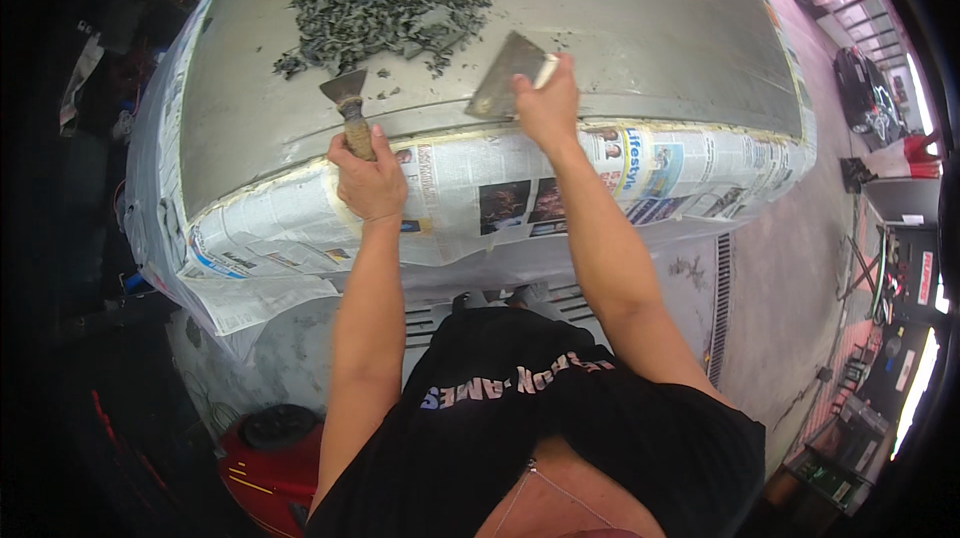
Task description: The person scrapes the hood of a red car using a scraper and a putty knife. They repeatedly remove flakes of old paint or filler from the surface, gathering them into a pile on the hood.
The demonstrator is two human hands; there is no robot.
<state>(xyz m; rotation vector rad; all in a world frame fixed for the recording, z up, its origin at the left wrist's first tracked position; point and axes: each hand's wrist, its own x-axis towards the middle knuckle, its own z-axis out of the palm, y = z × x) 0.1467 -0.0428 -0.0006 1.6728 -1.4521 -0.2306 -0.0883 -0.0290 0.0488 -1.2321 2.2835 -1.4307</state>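
Observation:
My left hand (372,178) is closed round the worn handle of a scraper (350,103), its flared metal blade pointing away from me over the bare grey panel (640,48). To the right, my right hand (548,103) grips a wide flat spreader blade (508,73) by its pale upper edge. That blade is tilted, with its lower left corner near the ridge along the panel's near side. Beyond both hands, a heap of dark grey flakes (390,3) lies on the panel, with loose bits scattered around it.
Newspaper masking (450,188) is taped along the panel's near edge, with plastic sheeting (160,228) at the left. A red machine (265,463) stands on the floor behind at lower left. A floor drain grate (720,298), a dark car (865,88) and workshop shelves (850,438) are on the right.

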